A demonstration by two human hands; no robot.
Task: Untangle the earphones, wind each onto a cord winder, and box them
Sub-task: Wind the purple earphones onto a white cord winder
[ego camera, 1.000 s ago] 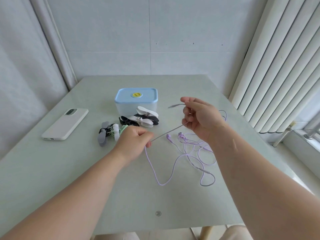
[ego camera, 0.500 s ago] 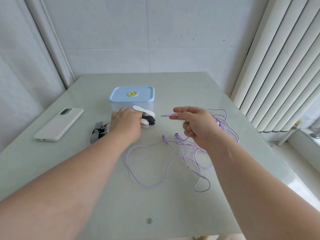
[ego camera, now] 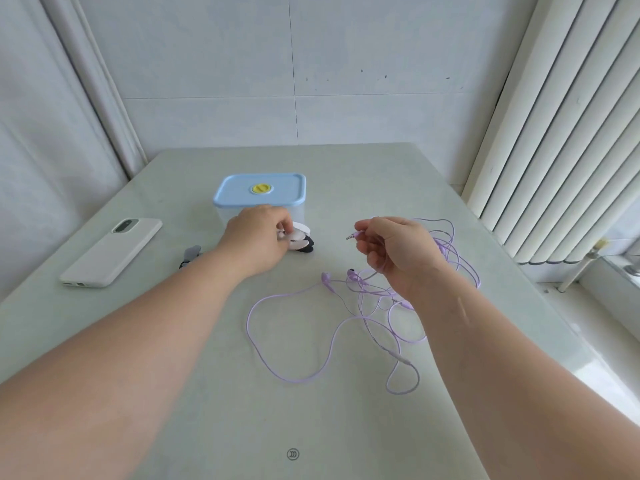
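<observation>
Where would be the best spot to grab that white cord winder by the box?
Probably by the flat wing that juts out on the right, pinched top and bottom, coming from the right. The white winder lies on a black winder, so its edge looks raised off the table; its other end is hidden under the left hand. The right hand holds the plug.

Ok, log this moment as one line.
left hand: pinches white cord winder by box | right hand: pinches plug of purple earphones | cable: tangled on table | box: closed
</observation>
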